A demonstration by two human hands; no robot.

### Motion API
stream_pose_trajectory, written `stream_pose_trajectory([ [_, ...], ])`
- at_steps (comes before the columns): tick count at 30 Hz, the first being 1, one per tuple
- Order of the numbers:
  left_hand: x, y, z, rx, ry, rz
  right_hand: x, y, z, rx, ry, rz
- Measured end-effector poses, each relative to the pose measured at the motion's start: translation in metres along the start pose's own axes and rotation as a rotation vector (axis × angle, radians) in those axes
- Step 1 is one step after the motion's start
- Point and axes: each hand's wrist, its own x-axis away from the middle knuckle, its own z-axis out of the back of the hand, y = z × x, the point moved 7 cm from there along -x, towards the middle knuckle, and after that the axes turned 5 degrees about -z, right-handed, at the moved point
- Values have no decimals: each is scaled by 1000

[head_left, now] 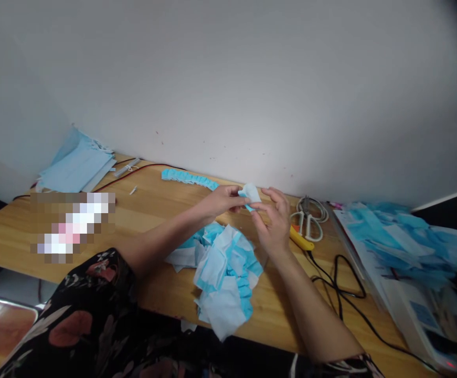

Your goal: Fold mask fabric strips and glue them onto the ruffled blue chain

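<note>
Between my two hands, above the wooden table, is a small folded piece of blue and white mask-like fabric (253, 193). My left hand (226, 202) pinches its left edge with thumb and fingers. On its lower right side, my right hand (272, 218) grips it between thumb and index finger, the other fingers raised. Below them lies a crumpled heap of blue and white fabric pieces (224, 273). A gathered blue ruffle strip (189, 177) runs behind my left hand, its right end hidden by that hand.
White-handled scissors (307, 226) and a yellow corded tool (302, 240) lie right of my right hand. Black cable (348, 296) loops nearby. A pile of blue fabric (401, 231) sits far right; stacked blue sheets (78, 165) lie at the back left. A wall bounds the table.
</note>
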Motion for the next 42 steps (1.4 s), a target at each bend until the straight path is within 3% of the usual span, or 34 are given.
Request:
stream_pose_trajectory([
  [5,0,2,4,-103,51,14,0,12,1,-137,2,-179],
  [16,-2,2,2,-281,13,-47,15,46,-17,-454,-9,-560],
  [22,-1,4,-4,-313,-83,-89,16,43,-23,-616,-40,-632],
  [29,-2,1,3,-268,-27,-60,17,37,-28,-673,-75,-642],
  [35,-2,5,3,-227,5,-127,17,34,-32,-649,-133,-622],
  [42,-3,1,-4,-157,-40,-117,16,34,-31,-674,-108,-643],
])
